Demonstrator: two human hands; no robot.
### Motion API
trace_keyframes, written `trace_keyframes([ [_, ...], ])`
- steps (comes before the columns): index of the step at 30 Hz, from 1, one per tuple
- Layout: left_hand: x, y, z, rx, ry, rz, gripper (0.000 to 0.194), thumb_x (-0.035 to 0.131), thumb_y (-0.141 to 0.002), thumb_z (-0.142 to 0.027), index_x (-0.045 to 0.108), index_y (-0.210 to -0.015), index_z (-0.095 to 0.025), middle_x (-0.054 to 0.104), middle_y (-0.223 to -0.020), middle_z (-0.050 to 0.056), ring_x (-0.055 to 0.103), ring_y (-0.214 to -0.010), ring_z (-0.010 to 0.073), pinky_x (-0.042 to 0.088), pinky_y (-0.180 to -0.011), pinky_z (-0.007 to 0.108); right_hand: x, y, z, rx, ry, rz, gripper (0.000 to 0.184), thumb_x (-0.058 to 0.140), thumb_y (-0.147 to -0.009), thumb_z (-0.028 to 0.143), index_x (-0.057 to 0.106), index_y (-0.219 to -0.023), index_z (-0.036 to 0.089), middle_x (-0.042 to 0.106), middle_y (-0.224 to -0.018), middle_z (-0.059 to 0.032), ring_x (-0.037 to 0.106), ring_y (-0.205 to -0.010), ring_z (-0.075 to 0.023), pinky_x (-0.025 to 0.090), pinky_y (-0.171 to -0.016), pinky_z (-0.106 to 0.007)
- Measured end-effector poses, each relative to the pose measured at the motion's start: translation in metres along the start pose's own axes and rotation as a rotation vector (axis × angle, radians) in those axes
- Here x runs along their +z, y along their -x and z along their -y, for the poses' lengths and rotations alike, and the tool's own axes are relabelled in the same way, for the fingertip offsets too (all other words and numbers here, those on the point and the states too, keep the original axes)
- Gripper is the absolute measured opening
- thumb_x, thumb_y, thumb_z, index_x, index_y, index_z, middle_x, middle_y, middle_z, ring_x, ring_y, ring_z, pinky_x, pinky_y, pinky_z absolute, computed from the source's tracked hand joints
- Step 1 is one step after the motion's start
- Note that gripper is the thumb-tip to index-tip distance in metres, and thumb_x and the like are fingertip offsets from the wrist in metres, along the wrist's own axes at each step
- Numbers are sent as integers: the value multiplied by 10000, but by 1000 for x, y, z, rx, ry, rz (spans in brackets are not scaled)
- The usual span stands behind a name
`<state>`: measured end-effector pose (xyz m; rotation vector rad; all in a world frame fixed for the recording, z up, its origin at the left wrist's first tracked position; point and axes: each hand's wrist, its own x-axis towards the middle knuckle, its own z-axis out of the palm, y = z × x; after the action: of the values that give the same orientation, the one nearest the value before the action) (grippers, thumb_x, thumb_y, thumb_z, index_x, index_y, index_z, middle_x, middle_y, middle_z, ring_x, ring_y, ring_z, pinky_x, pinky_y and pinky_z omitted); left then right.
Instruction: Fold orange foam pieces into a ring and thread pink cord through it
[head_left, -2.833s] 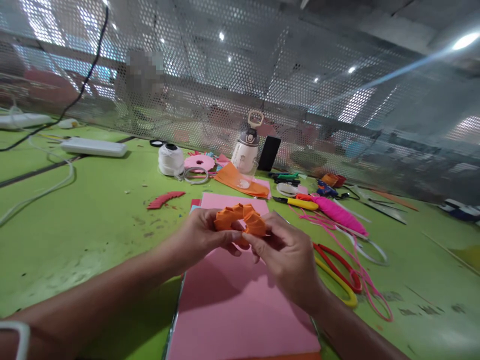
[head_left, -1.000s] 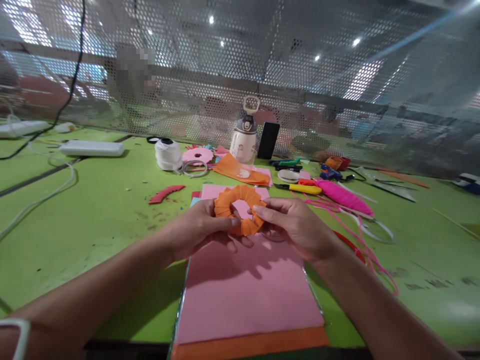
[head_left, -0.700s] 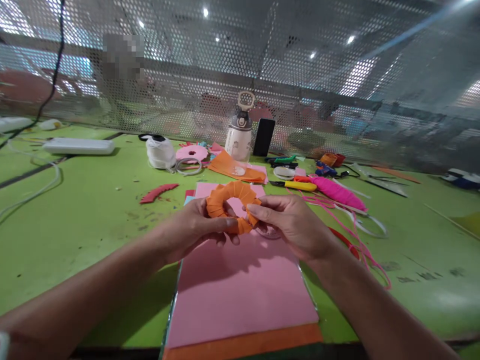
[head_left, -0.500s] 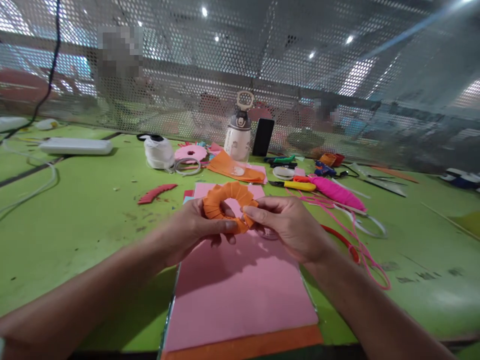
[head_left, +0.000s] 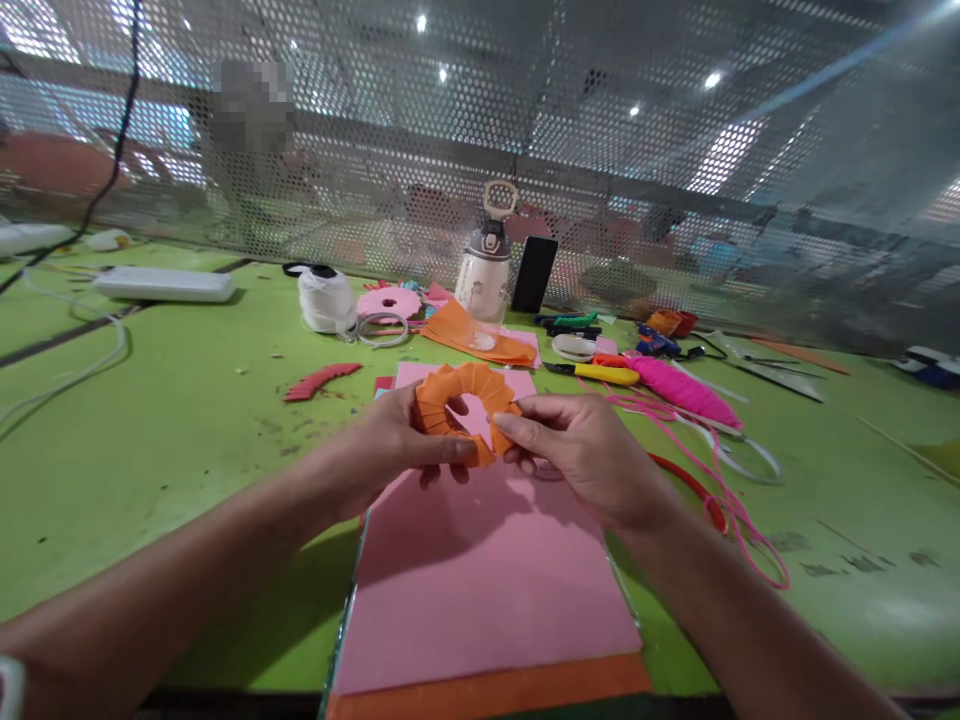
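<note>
The orange paper ring (head_left: pixel 469 380) is in front of you, held up over the pink sheets (head_left: pixel 495 610). It is almost round, so no side is clearly longer. It has a small gap low on its right side, and that gap is between your two hands. Your left hand (head_left: pixel 386 440) pinches the left and bottom of the ring. Your right hand (head_left: pixel 581 450) pinches the end on the right, and its thumb looks nearer to the gap. Each grip is pressed onto the paper. Farther out on the green bench (head_left: pixel 187 440) are some dark marks (head_left: pixel 847 566), maybe writing, but you can't read them. The bottle (head_left: pixel 484 285) shows no name you can read.
</note>
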<state>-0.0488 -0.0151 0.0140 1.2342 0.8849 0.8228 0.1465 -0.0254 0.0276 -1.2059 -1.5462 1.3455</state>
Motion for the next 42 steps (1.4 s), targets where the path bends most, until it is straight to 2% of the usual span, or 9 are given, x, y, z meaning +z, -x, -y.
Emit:
trace_keyframes([
  [7,0,0,1,51,59,53,326,792,-694,-227,573,-922,-147,680,-706,28,642,-599,133,443,-449,182,4,1,-1,-74,19,-62,291,692,-794,438,685,-770,148,604,-612,-4,464,-504,-71,353,-452,-202],
  [13,-1,1,3,109,85,68,281,791,-700,-208,590,-884,-136,687,-728,32,673,-653,154,490,-477,193,8,10,6,-210,56,-82,225,670,-831,364,690,-780,146,579,-624,9,450,-538,-73,364,-491,-209],
  [19,-1,2,1,111,85,90,241,782,-708,-185,608,-865,-129,717,-722,55,687,-651,167,501,-478,196,12,18,14,-319,197,-174,177,634,-860,311,683,-785,159,602,-688,-2,509,-608,-102,413,-541,-219],
  [22,0,3,2,138,101,101,208,773,-719,-181,631,-863,-130,724,-732,52,689,-661,163,511,-488,195,13,20,16,-344,249,-175,173,615,-873,287,685,-774,162,629,-706,-12,542,-627,-116,438,-569,-229],
  [30,3,4,3,179,65,67,142,788,-703,-196,693,-796,-145,734,-710,52,690,-642,163,523,-494,203,15,25,20,-434,333,-250,122,637,-858,261,720,-807,186,685,-774,-25,604,-687,-136,476,-607,-238],
  [42,6,7,-3,158,88,35,235,820,-651,-179,675,-833,-143,745,-723,55,702,-649,189,536,-485,219,17,28,21,-512,376,-313,82,654,-854,242,732,-856,216,709,-792,-14,630,-679,-133,495,-619,-239],
])
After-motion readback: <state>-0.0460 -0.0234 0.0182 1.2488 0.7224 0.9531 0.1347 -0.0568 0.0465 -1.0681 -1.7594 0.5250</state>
